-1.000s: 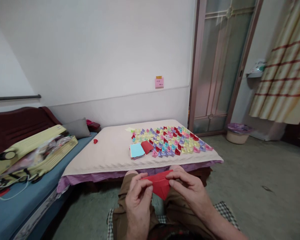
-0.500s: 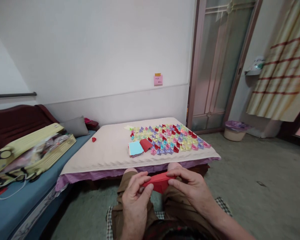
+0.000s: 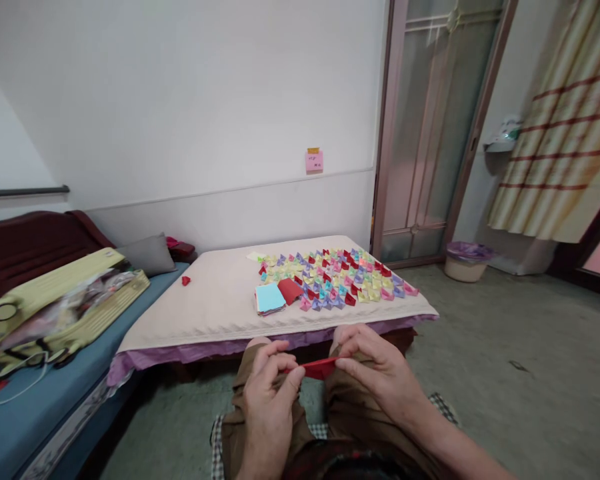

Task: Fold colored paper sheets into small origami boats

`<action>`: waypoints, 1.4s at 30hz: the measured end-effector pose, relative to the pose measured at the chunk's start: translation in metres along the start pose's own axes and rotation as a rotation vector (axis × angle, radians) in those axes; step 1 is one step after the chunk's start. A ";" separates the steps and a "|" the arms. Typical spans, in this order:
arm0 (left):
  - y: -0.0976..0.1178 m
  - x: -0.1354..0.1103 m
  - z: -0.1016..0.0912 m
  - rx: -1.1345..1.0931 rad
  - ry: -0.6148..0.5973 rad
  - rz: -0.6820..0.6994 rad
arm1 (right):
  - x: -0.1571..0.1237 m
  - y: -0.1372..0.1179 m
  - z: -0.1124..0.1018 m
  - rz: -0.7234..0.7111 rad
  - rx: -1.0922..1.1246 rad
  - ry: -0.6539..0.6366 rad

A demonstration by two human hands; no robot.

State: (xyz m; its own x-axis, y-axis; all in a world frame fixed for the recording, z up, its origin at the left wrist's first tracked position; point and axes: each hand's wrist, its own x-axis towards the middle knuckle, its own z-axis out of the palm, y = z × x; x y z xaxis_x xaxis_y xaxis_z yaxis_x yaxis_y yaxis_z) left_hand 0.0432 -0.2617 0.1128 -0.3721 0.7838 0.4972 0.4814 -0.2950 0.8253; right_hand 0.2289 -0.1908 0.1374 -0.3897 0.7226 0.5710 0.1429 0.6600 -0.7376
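A folded red paper (image 3: 321, 367) is pinched between both of my hands above my knees. My left hand (image 3: 269, 399) grips its left end, fingers closed. My right hand (image 3: 375, 373) holds its right end with thumb and fingers pressed together. The paper lies nearly edge-on to me, so only a thin red strip shows. Beyond my knees stands a low table (image 3: 220, 307) with a cream cloth. Rows of several small folded paper boats (image 3: 337, 273) in many colours cover its right half.
A stack of square paper sheets (image 3: 270, 299), light blue on top, lies beside a red sheet (image 3: 291, 291). A blue-covered sofa (image 3: 25, 407) with a yellow bag (image 3: 55, 300) is at the left. A waste bin (image 3: 464, 260) stands by the door at the right.
The red paper has been folded flatter, from a hanging triangle to a thin strip. My hands stayed together over my knees, and my head turned slightly right.
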 end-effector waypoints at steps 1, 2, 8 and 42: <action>0.001 0.002 0.000 -0.039 -0.023 -0.025 | 0.001 -0.001 -0.001 0.006 0.026 0.000; 0.002 0.004 -0.001 -0.083 -0.049 -0.045 | 0.001 -0.001 -0.001 0.016 0.051 -0.008; 0.012 0.010 -0.010 -0.176 -0.252 -0.129 | 0.001 -0.004 -0.006 0.066 0.111 -0.084; 0.004 0.016 -0.016 -0.445 -0.394 -0.418 | 0.004 -0.012 -0.007 0.252 0.434 -0.053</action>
State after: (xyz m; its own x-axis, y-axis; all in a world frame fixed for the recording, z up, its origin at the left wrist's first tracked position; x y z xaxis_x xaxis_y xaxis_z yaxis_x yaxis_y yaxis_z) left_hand 0.0261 -0.2587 0.1281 -0.1001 0.9936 0.0520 -0.0387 -0.0561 0.9977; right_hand 0.2316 -0.1944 0.1515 -0.4391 0.8294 0.3455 -0.1487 0.3122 -0.9383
